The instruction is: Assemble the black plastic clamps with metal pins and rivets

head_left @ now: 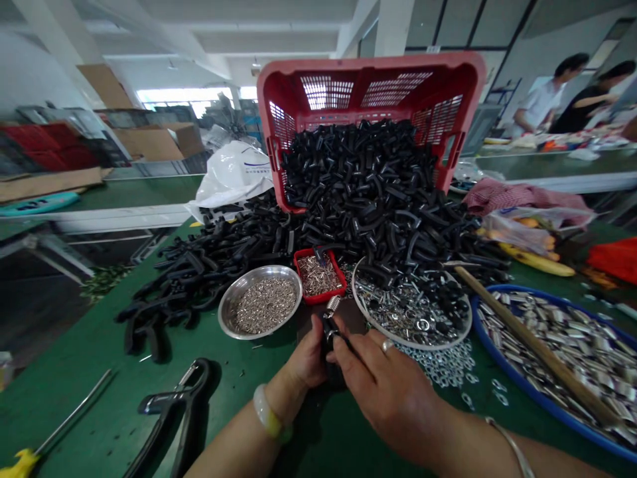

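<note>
My left hand (pixel 309 353) wraps around a black plastic part (pixel 329 333) with a metal spring (pixel 332 305) sticking up at its top. My right hand (pixel 385 385) presses on the same part from the right, its fingers bent against it. Both hands meet just in front of a small red tray (pixel 321 297) of metal pins. Left of them sits a steel bowl (pixel 229 318) of small metal pieces. Right of them lies a round tray (pixel 398 342) with mixed metal hardware and black pieces.
A tipped red crate (pixel 371 65) spills black parts (pixel 358 172) across the table. A black clamp (pixel 186 398) and a yellow-handled screwdriver (pixel 74 415) lie front left. At right, a hammer (pixel 537 345) rests on a blue basin (pixel 522 392) of metal tubes. Two people work at back right.
</note>
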A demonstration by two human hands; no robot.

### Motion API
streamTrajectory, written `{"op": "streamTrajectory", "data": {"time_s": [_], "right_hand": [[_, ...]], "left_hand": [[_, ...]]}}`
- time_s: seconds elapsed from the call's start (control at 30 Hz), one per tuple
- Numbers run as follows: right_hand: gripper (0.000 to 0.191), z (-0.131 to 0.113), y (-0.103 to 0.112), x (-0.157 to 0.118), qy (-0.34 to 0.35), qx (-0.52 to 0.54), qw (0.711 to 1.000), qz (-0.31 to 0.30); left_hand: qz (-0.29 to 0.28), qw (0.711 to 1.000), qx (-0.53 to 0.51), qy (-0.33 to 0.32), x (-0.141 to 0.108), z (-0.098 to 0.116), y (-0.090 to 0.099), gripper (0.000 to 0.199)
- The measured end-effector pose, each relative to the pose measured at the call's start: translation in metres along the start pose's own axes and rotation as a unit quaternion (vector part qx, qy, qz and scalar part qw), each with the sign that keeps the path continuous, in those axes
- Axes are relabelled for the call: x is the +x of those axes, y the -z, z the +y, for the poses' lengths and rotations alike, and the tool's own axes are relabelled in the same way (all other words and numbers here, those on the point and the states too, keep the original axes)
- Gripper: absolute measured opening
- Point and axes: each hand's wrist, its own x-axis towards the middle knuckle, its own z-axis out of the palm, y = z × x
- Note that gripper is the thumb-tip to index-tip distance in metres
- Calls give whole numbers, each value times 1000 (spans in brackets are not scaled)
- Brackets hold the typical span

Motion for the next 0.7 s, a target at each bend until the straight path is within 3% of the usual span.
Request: {"op": "streamTrajectory", "data": {"time_s": [0.1, 0.23, 0.3, 0.43, 0.5, 0.63, 0.7], "right_hand": [[32, 4, -4, -4, -18, 1, 1000, 18], [23, 19, -10, 1, -90, 126, 986, -58], [17, 29, -16, 3, -174, 228, 954, -87], [24, 38, -38, 1, -346, 345, 869, -79], [27, 37, -49, -2, -356, 316, 872, -109], [28, 40, -61, -5, -270, 180, 928, -183], [38, 46, -65, -4, -285, 213, 905, -232]], "left_hand": [[-36, 999, 14, -16, 0, 1, 0, 49], [6, 996, 71, -47, 2, -1, -1, 51], [39, 992, 98, -64, 5, -2, -3, 51], [95, 981, 143, -95, 13, -5, -5, 42], [134, 975, 153, -86, 14, -6, -5, 40], [186, 972, 133, -50, 11, -6, -3, 42], [185, 969, 154, -54, 10, -5, -2, 43]]}}
